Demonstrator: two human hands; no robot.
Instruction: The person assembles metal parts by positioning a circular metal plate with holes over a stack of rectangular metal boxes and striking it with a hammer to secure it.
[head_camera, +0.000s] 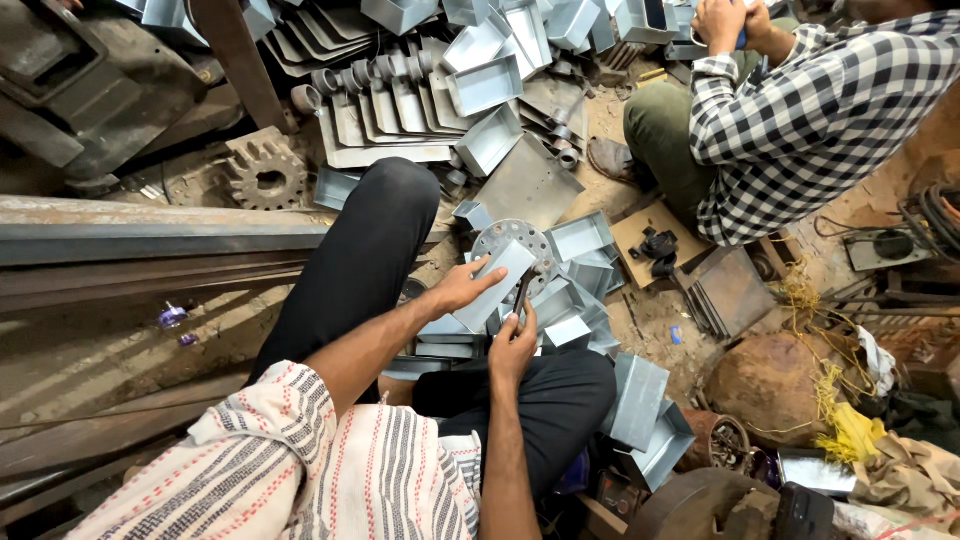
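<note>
The right hand (512, 348) pinches a dark thin tool (523, 290) beside the left hand (463, 288), whose fingers press flat on a folded grey sheet-metal piece (497, 283) above the lap; beyond lie stacked metal trays (485, 85) and a co-worker's checked sleeve (800, 110)

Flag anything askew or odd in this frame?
The metal trays around the left hand and right hand lie jumbled at all angles on the dirt floor. A loose gear lies among scrap.
</note>
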